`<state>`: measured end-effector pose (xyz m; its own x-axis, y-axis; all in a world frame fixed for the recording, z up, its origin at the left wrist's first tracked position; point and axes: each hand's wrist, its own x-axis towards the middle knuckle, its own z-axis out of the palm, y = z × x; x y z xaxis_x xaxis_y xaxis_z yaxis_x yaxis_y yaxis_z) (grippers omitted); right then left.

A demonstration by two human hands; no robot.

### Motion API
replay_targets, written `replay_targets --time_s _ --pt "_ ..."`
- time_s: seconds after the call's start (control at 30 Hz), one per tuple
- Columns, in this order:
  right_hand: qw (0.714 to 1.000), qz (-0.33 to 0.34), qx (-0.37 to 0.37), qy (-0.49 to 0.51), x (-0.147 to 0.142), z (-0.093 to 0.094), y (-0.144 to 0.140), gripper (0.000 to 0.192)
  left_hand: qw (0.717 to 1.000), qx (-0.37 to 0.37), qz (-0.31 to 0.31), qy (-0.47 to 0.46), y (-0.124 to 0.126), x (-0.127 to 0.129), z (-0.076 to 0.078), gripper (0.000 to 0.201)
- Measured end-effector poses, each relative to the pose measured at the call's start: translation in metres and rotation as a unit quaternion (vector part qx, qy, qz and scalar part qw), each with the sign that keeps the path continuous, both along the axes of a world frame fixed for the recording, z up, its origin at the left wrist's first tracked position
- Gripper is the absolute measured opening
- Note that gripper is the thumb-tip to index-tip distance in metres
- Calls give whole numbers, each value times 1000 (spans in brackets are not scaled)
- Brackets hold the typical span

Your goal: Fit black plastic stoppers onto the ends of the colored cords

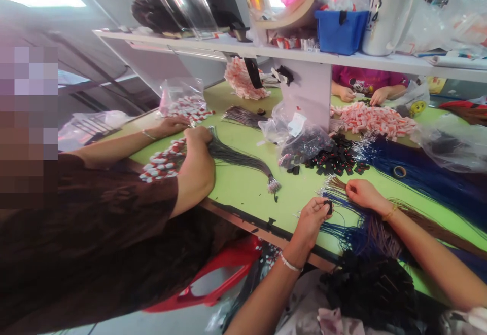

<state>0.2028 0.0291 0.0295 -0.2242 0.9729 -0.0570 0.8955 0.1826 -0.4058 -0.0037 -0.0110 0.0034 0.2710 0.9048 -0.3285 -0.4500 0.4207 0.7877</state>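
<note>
Now the left hand (312, 219) pinches a small black clip (328, 206); the right hand (363, 193) pinches a blue cord (344, 208) just beside it

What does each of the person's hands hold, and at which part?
The left hand pinches a small black piece at its edge. The right hand pinches thin cords near their ends; the exact grip is too small to tell.
</note>
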Motion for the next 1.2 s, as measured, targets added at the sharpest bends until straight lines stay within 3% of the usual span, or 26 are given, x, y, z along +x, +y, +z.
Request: replay_targets --time_s 0.6,1.03,1.2 --pt "991 20 -5 -136 -22 8 -1 18 1000 -10 -1 -6 -3 1 2 35" --pt "993 39 -4 -109 -18 8 -4 14 1000 -13 -2 0 -3 1 2 35" --pt "999 35 5 17 -17 8 -7 11 1000 -12 -1 -6 -3 1 1 35"
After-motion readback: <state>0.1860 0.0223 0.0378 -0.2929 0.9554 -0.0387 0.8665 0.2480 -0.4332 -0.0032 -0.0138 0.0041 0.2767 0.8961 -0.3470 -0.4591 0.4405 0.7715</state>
